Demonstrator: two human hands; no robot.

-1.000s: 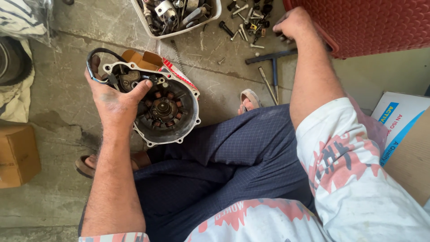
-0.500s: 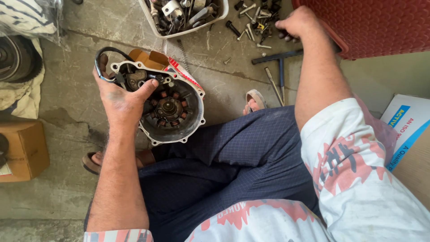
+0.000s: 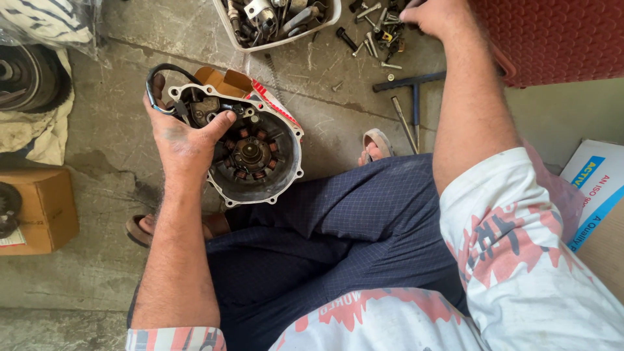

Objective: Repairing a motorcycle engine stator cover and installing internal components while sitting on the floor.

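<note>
2 hands busy: left hand [image 3: 185,140] fingers gripped stator cover [image 3: 250,153], coils upward for access; right hand [image 3: 442,16] reached among loose bolts [image 3: 380,36], finger state unclear.

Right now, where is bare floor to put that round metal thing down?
Bare grey concrete floor lies between the round metal engine cover in the left hand and the brown cardboard box. It is crowded by the white parts tray and loose bolts near the right hand.
</note>
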